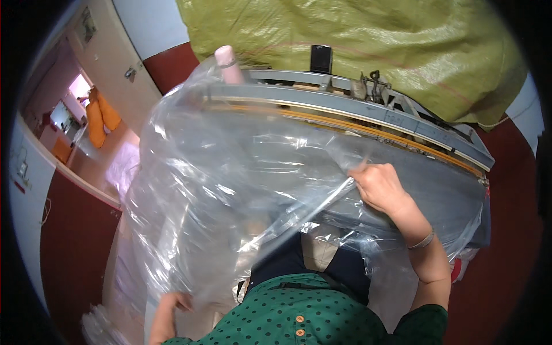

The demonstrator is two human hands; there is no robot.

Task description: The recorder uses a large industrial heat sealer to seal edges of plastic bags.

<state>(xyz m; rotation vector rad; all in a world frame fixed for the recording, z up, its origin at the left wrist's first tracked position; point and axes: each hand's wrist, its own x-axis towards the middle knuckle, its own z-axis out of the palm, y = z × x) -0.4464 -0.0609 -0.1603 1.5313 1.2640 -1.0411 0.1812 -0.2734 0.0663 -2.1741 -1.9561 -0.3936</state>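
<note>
A large clear plastic film point(190, 213) lies in loose, shiny folds over the grey machine bed point(414, 167) and hangs down toward my lap. My right hand point(379, 187) is closed on a gathered edge of the film above the bed, and a taut fold runs from it toward the lower left. At the lower left, beside the film's hanging part, my left hand point(177, 301) has its fingers curled in against the film. Its fingertips are partly hidden.
Behind the bed runs a long grey metal frame point(345, 104) with an orange strip. A pink bottle point(229, 64) and a black phone point(321, 59) stand at the back, before a yellow-green woven sheet point(368, 34). An open door point(115, 52) is at the left.
</note>
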